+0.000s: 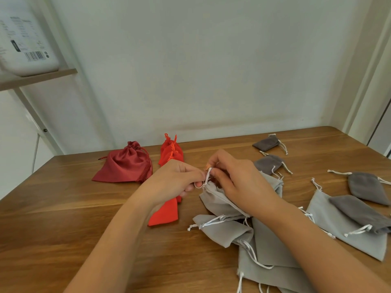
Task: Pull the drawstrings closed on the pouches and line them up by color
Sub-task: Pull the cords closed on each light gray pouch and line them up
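Hands meet above the middle of a wooden table (63,208), both working on one light grey pouch (220,203). The pouch sags limp from its mouth, and its lower end rests on a pile of light grey pouches (270,250) just in front of you. Your left hand (175,178) has its fingers curled in tight, with thumb and forefinger pinching the white drawstring (208,176) close to the pouch's mouth. Your right hand (239,180) lies over the pouch's upper side with its fingers bent. Its fingertips (214,169) pinch the same cord a little higher up. Whether the right hand also grips the fabric rim is hidden by its own fingers.

Judging by how it folds and sags, the pouch is soft, very light and keeps no shape. It is best steadied at the gathered mouth, not by the body. The cord looks thin and smooth and may slip. Take it near its knotted end and pull straight away from the mouth while the other hand holds the rim.

To your left lie a dark red satin pouch (124,163), drawn shut, and bright red pouches (171,151) in a line running toward you. The nearest of them is partly under your left wrist. To your right, dark grey pouches (268,163) lie scattered, one of them resting on a flat light grey pouch (338,235). A shelf (38,78) holding a white box (25,49) sits at upper left.
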Demonstrator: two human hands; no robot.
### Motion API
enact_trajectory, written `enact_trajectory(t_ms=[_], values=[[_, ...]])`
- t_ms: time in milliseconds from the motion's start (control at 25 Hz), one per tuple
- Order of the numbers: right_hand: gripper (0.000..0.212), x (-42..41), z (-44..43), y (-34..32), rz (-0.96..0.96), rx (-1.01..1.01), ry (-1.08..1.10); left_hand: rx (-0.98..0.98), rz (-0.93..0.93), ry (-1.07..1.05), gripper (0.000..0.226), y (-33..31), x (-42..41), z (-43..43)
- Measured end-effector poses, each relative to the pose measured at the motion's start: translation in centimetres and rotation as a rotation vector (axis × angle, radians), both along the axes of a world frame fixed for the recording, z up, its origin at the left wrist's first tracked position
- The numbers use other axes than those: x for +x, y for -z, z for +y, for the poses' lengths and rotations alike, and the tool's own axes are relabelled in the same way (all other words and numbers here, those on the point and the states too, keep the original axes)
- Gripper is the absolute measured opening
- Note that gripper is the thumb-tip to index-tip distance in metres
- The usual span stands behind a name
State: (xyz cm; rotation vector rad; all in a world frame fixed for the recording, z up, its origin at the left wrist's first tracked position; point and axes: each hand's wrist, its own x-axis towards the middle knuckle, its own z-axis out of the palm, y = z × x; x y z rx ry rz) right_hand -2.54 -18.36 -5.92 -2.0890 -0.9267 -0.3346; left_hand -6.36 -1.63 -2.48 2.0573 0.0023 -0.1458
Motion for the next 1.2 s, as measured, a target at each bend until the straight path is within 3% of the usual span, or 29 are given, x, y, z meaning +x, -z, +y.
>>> enact_trajectory(t_ms=[160,320,480,640,840,1040,1200], values=[[0.004,0.1,-0.2,0.0,-0.038,0.022,0.013,0.014,-0.064,0.078,0.013,-0.6,-0.7,-0.5],[0.005,0.2,-0.3,0.0,-0.065,0.045,0.021,0.108,-0.211,0.070,0.013,0.0,-0.5,-1.0],[0.011,0.4,-0.7,-0.4,-0.057,0.069,0.042,0.104,-0.266,-0.069,0.022,0.8,0.1,-1.5],[0.021,0.8,-0.8,-0.4,-0.185,0.011,0.056,-0.049,-0.270,-0.233,0.021,1.1,0.6,-1.6],[0.011,0.5,-0.3,-0.3,-0.259,0.079,0.189,-0.279,-0.208,-0.268,0.007,1.0,0.3,-2.2],[0.007,0.1,-0.4,-0.8,-0.052,0.110,0.210,-0.473,-0.120,-0.303,0.003,0.8,0.3,-2.3],[0.005,-0.2,-0.8,-1.1,-0.009,0.168,0.152,-0.631,-0.003,-0.286,0.006,0.6,0.5,-1.8]])
